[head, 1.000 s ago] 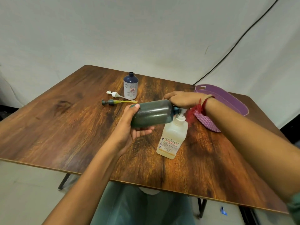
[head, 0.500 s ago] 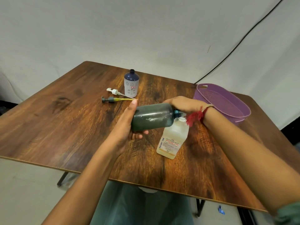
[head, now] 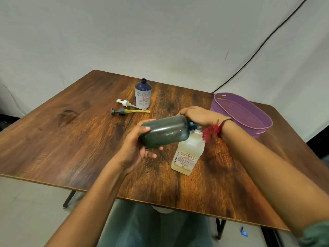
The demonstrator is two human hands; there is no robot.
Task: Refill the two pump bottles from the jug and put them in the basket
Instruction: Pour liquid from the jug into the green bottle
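The jug's (head: pixel 187 157) top is the part I can't see. The right hand (head: pixel 199 115) sits curled over it, just where the neck of the dark bottle (head: pixel 165 132) meets it, and a red tassel (head: pixel 211 131) on that wrist hangs in front. Whether that hand grasps the bottle's neck or the jug's cap, I cannot tell, nor whether anything is pouring.

The left hand (head: pixel 137 150) is plainer. It grips the dark bottle's bottom end, thumb on top and fingers underneath, holding it on its side above the table (head: pixel 71 139) with the neck towards the jug. The jug stands upright on the table near the front (the small print on its label is too fine to read). The table's near right corner is hidden behind the right arm.

Counting: two bottles, the dark one in hand and a blue and white bottle (head: pixel 143 97) standing uncapped further back. Two loose pumps lie beside that one, a white pump (head: pixel 124 102) and a grey pump (head: pixel 119 111) with a yellowish tube. There is one jug, and one purple basket (head: pixel 261 129) at the right, just beyond the right wrist.
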